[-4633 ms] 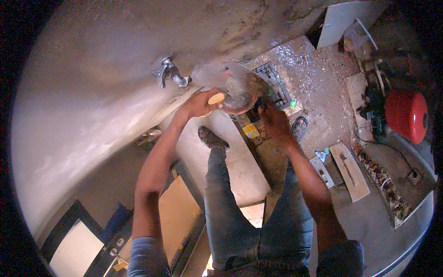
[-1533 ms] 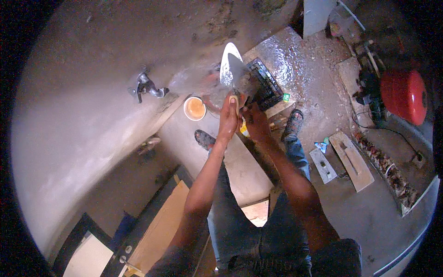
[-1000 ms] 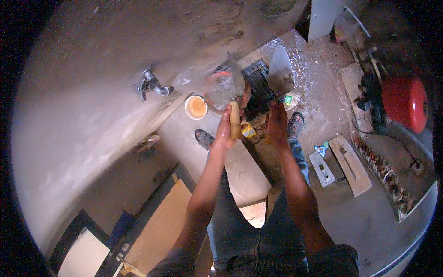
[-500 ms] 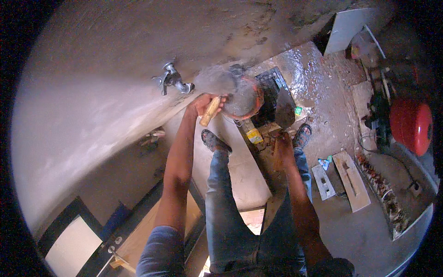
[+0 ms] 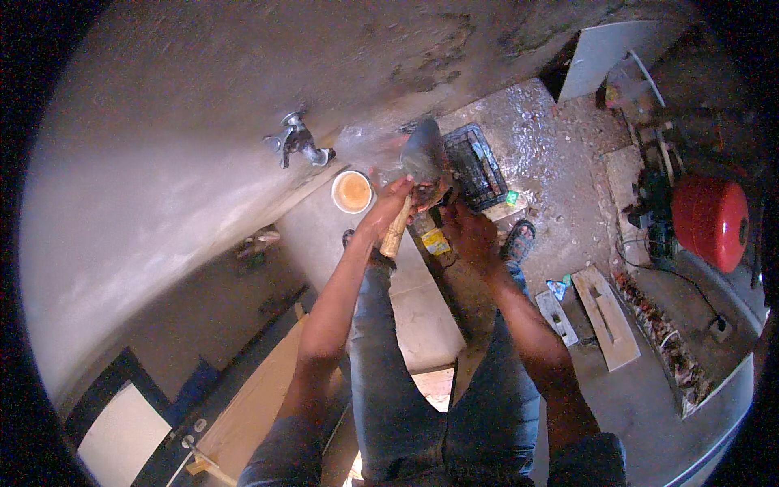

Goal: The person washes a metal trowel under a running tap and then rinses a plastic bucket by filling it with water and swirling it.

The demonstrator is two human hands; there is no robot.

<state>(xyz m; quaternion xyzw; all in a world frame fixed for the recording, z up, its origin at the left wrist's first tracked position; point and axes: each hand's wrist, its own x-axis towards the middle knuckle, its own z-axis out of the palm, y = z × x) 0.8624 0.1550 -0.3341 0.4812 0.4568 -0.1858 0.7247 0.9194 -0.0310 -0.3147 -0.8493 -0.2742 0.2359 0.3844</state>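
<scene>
My left hand (image 5: 384, 209) grips a trowel's wooden handle (image 5: 394, 231); the grey blade (image 5: 420, 150) points away from me over a red, partly hidden container (image 5: 381, 178). Close beside it on the right, my right hand (image 5: 471, 235) has bent fingers near the blade's lower edge; what they hold is hidden. A metal tap (image 5: 297, 142) sticks out from the wall, with a watery blur to its right. A white round container (image 5: 351, 191) with orange-brown contents sits left of my hands. A black grate (image 5: 475, 162) lies beyond them on the wet floor.
A red tank on a machine (image 5: 707, 219) stands at the right with a cable. Two flat floats (image 5: 604, 316) lie by my right leg. A pale panel (image 5: 602, 50) leans at the back. A long board (image 5: 243, 394) is at lower left. My sandalled feet straddle a ledge (image 5: 422, 316).
My hands have come closer together since half a second ago. The left-hand trowel has swung upright into clearer view, and my right hand has moved up and left. The white container shows again.
</scene>
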